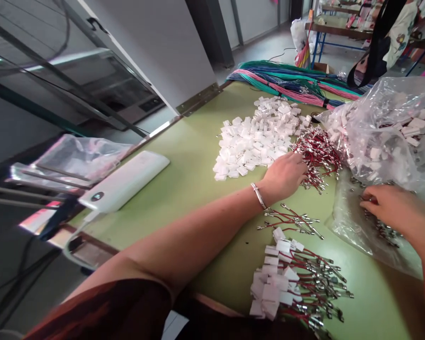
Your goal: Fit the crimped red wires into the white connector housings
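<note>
My left hand reaches across the table with its fingers curled into the near edge of a heap of short red wires with metal terminals on their ends. To the right, my right hand is closed over dark metal pieces on a clear plastic bag; its fingertips are partly hidden. Below my left wrist lie several loose red wires. Nearer to me is a stack of white connector housings with red wires and metal ends pointing right.
A wide pile of white housings lies beyond my left hand. Bundled coloured cables lie along the far edge. A clear bag of white parts stands at right. A white power bank with a cable sits at the left edge.
</note>
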Available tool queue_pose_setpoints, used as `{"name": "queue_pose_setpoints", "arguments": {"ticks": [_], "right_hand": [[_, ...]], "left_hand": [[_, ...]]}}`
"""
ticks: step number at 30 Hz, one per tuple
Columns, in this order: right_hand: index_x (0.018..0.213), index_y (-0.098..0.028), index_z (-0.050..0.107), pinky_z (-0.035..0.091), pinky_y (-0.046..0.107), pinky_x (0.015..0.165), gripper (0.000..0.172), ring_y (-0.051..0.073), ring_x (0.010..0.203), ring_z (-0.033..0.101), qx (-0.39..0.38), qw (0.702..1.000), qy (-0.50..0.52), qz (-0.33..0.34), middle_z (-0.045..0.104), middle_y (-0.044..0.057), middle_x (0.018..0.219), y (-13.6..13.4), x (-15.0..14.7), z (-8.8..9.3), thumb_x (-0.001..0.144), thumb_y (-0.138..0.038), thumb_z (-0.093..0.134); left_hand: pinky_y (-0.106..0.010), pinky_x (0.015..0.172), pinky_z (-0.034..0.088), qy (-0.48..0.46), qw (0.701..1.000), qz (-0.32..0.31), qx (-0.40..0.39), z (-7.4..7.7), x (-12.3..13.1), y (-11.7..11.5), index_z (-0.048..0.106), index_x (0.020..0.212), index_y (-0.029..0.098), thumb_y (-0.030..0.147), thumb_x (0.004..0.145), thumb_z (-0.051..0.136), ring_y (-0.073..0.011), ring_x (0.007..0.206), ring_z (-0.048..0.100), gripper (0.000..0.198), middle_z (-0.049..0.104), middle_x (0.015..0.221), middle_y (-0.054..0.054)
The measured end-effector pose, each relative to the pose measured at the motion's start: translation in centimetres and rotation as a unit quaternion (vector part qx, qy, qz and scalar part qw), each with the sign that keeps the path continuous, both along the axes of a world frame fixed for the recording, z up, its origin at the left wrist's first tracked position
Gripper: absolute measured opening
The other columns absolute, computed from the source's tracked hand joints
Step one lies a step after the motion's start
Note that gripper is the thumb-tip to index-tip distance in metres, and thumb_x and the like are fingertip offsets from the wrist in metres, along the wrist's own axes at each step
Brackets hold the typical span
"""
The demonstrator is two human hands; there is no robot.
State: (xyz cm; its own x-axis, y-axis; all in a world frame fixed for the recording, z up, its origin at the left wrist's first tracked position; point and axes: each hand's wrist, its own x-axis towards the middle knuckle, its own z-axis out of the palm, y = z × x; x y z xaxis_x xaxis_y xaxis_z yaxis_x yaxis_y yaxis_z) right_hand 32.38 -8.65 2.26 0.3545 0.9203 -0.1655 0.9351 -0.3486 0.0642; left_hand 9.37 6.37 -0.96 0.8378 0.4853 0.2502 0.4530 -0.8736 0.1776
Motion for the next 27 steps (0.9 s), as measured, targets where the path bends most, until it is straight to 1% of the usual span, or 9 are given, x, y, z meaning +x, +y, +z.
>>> {"name": "queue_pose_setpoints", "arguments": {"ticks": [3,7,10,12,16,19,21,24,27], "right_hand": [[0.072,-0.022,0.062,0.031,0.029,0.055,0.012,0.021,0.067,0.058,-0.053,0.998,-0.033,0.016,0.066,0.007,0.078,0.4,-0.5,-0.8,0.082,-0.028,0.057],[0.072,-0.023,0.058,0.033,0.029,0.054,0.01,0.022,0.066,0.057,-0.046,0.998,-0.027,0.013,0.065,0.005,0.075,0.4,-0.6,-0.6,0.08,-0.029,0.055],[0.073,-0.024,0.057,0.033,0.029,0.052,0.009,0.021,0.061,0.055,-0.014,1.0,-0.011,-0.009,0.063,0.004,0.068,0.3,-0.9,0.3,0.079,-0.03,0.054],[0.076,-0.025,0.057,0.034,0.029,0.053,0.011,0.019,0.059,0.055,0.02,0.999,0.036,-0.004,0.064,0.002,0.066,0.3,-1.6,0.8,0.081,-0.033,0.052],[0.085,-0.023,0.057,0.038,0.029,0.057,0.017,0.017,0.057,0.057,0.103,0.98,0.17,0.019,0.065,0.0,0.064,0.4,-3.3,0.8,0.086,-0.033,0.043],[0.087,-0.022,0.06,0.041,0.029,0.06,0.02,0.017,0.06,0.058,0.167,0.958,0.228,0.048,0.066,0.001,0.067,0.4,-4.4,0.2,0.087,-0.036,0.046],[0.09,-0.022,0.062,0.043,0.029,0.061,0.021,0.017,0.062,0.059,0.211,0.942,0.259,0.042,0.068,0.002,0.072,0.4,-4.9,-0.2,0.086,-0.038,0.049],[0.094,-0.021,0.064,0.043,0.027,0.053,0.025,0.014,0.05,0.055,0.24,0.912,0.331,-0.017,0.064,0.0,0.066,0.2,-5.6,-0.4,0.085,-0.041,0.052],[0.092,-0.021,0.065,0.041,0.025,0.045,0.026,0.011,0.042,0.049,0.262,0.879,0.396,-0.045,0.059,-0.003,0.06,0.1,-6.5,-0.4,0.084,-0.043,0.055]], "left_hand": [[-0.036,0.079,0.043,-0.008,1.0,-0.004,-0.027,0.1,-0.1,0.0,0.067,0.079,0.015,0.017,0.092,0.046,-0.0203,0.084,0.049,0.024,0.055,0.084,-0.007],[-0.039,0.082,0.045,-0.058,0.997,-0.035,-0.035,0.3,-0.2,-0.2,0.065,0.079,0.015,0.015,0.092,0.041,-0.0216,0.087,0.05,0.027,0.056,0.089,-0.009],[-0.039,0.089,0.046,-0.15,0.985,-0.062,-0.05,0.6,-0.2,-0.7,0.06,0.082,0.015,0.014,0.092,0.039,-0.0211,0.094,0.052,0.023,0.059,0.1,-0.011],[-0.035,0.086,0.049,-0.214,0.968,-0.052,-0.118,0.6,-0.2,-0.9,0.056,0.084,0.016,0.013,0.091,0.041,-0.0182,0.091,0.055,0.017,0.061,0.097,-0.009],[-0.024,0.058,0.048,-0.274,0.901,0.021,-0.336,0.6,-0.1,-0.9,0.051,0.102,0.017,0.013,0.092,0.037,-0.011,0.065,0.056,0.017,0.063,0.077,-0.003],[-0.022,0.051,0.043,-0.284,0.871,0.053,-0.397,0.8,0.0,-1.1,0.052,0.112,0.016,0.02,0.094,0.04,-0.0097,0.057,0.052,0.022,0.061,0.07,-0.001],[-0.023,0.053,0.044,-0.269,0.879,0.05,-0.39,0.8,0.2,-1.5,0.059,0.1,0.016,0.025,0.092,0.045,-0.0097,0.058,0.052,0.018,0.06,0.069,0.0],[-0.024,0.063,0.047,-0.244,0.902,0.014,-0.356,0.7,0.4,-2.3,0.062,0.077,0.017,0.026,0.089,0.051,-0.0104,0.067,0.056,0.019,0.064,0.073,-0.001],[-0.024,0.067,0.047,-0.227,0.913,-0.018,-0.339,0.3,0.5,-3.0,0.065,0.078,0.018,0.028,0.09,0.051,-0.0103,0.07,0.058,0.021,0.067,0.076,0.0]]}}
